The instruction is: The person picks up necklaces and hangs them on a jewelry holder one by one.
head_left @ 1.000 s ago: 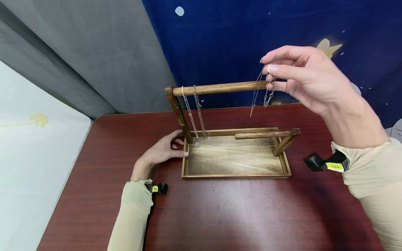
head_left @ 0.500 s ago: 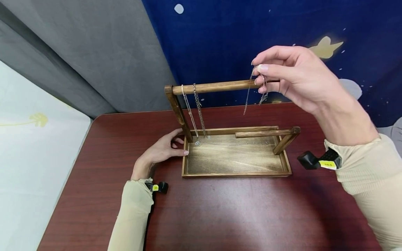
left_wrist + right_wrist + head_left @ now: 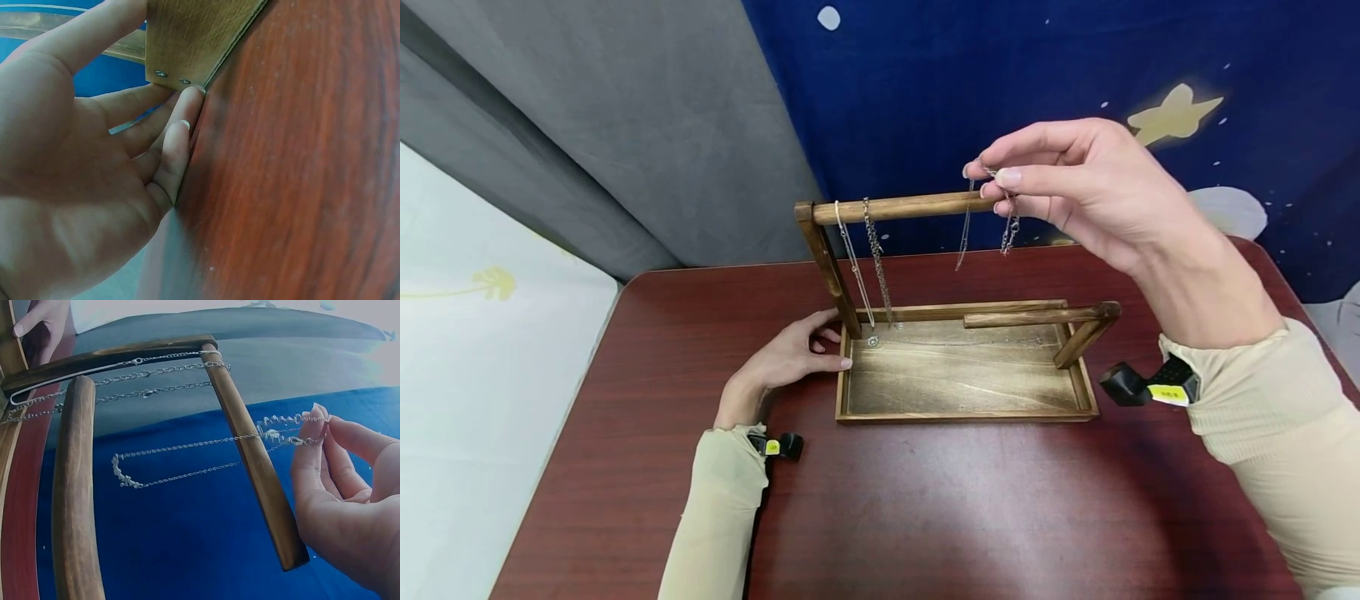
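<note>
My right hand [image 3: 1093, 187] pinches a thin silver necklace [image 3: 187, 445] between thumb and fingertips, right at the stand's upper bar [image 3: 917, 207]. In the right wrist view its long strands cross that bar. A shorter end with a clasp dangles below the fingers in the head view. My left hand [image 3: 786, 354] grips the left end of the wooden jewelry stand's tray [image 3: 962, 418], thumb over the rim and fingers at the outer wall. A smooth light chain necklace [image 3: 853, 262] and a chunkier chain necklace [image 3: 877, 254] hang from the upper bar's left end.
A lower, shorter bar [image 3: 1030, 318] juts inward from the post at the tray's right end. The stand sits on a dark red table [image 3: 970, 508]. Behind it hang a blue curtain [image 3: 910, 100] and a grey curtain [image 3: 647, 125].
My right hand has moved left along the upper bar, carrying the necklace with it. The left hand has stayed on the tray's end.
</note>
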`<state>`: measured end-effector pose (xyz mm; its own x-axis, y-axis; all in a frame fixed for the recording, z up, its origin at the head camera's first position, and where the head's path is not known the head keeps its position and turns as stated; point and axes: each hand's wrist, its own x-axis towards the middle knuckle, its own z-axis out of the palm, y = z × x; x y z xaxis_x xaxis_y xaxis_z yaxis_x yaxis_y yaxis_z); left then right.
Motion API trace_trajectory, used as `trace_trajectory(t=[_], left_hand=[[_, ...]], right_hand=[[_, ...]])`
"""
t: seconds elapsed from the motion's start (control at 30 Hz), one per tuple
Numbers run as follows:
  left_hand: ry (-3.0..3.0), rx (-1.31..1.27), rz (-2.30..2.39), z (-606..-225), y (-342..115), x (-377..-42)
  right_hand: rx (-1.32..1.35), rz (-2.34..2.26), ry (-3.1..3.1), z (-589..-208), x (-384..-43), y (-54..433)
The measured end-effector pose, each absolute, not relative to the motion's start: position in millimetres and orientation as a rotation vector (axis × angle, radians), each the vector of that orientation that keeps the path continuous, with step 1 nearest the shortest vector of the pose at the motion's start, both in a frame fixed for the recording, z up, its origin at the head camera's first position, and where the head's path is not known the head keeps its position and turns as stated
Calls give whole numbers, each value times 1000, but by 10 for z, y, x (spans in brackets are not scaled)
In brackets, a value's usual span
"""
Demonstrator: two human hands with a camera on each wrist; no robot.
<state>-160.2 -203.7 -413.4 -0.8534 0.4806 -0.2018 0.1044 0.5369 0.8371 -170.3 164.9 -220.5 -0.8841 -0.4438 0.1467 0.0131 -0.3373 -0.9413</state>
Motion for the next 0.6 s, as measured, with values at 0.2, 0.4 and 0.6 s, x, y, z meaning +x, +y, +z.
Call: trace_trajectory(t=[0.2,0.4,0.6], left_hand=[[2371,483,1244,-4124,-2038,-1585],[2370,490,1245,-4123,-2031,-1583],[2368,484,1249,-4124,-2030,-1582]], right_hand=[[-547,-2250,1640,-2202,-1678,1618],[-569,-2222,1637,-2208,-1664,1591],[-615,-2186,1609,-2207,-1659,1550]])
